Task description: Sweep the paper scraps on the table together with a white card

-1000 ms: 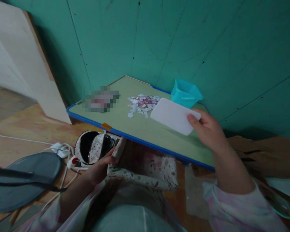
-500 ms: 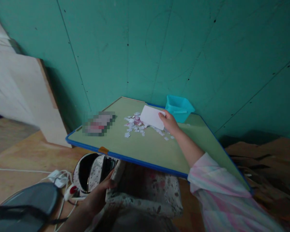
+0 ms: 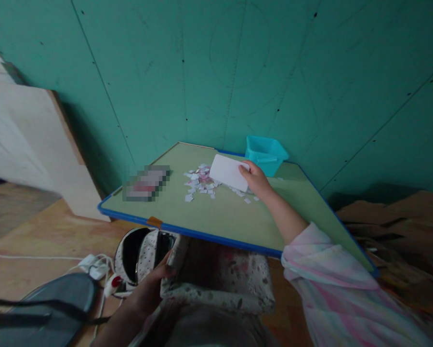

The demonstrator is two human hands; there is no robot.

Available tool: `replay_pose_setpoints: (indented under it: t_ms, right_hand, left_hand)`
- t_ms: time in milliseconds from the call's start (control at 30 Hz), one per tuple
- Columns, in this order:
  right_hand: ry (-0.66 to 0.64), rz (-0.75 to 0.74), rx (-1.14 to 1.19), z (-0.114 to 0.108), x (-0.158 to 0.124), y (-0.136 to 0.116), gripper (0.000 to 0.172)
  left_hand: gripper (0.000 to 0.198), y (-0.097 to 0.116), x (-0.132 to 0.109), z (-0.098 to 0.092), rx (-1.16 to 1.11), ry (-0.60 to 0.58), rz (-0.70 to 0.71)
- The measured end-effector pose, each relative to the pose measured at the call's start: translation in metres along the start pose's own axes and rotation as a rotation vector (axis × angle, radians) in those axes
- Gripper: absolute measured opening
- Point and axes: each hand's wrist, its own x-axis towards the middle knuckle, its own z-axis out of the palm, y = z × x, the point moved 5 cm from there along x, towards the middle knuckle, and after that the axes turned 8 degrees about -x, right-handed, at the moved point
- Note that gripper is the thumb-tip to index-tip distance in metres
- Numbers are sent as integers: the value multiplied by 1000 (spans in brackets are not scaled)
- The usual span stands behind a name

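My right hand [image 3: 255,178] is closed on a white card [image 3: 229,171], held low over a scatter of small white and pink paper scraps [image 3: 202,180] on the green table top [image 3: 219,217]. A turquoise plastic bin [image 3: 266,154] stands just behind the hand at the table's far edge. Down below the table's near edge, my left hand [image 3: 153,284] grips the rim of a floral fabric cushion [image 3: 219,284] beside a round polka-dot pouch [image 3: 138,253] that lies open.
A blurred pinkish item [image 3: 146,182] lies on the table's left part. A teal wall stands right behind the table. A leaning wooden board [image 3: 32,144], white cables with a plug [image 3: 97,270] and a dark round object [image 3: 46,308] are on the floor at left. Cardboard [image 3: 393,226] lies at right.
My right hand has carried the white card from the table's right part away from me to the paper scraps. My left hand has stayed on the cushion.
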Motion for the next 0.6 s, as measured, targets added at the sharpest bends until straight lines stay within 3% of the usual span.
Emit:
replay_pose_setpoints:
  t_ms: [167,300,600]
  right_hand:
    - [-78,15,77,5,-4,-3,32]
    - [-47,28,116,3,-5,-4,34]
    - [-42,24,73,7,-10,-8,33]
  left_hand:
    - [65,0,2,-6,36,19,26]
    - [62,-1,4,-13,65,26,-31]
    - [62,-2,10,-18,62,-32,4]
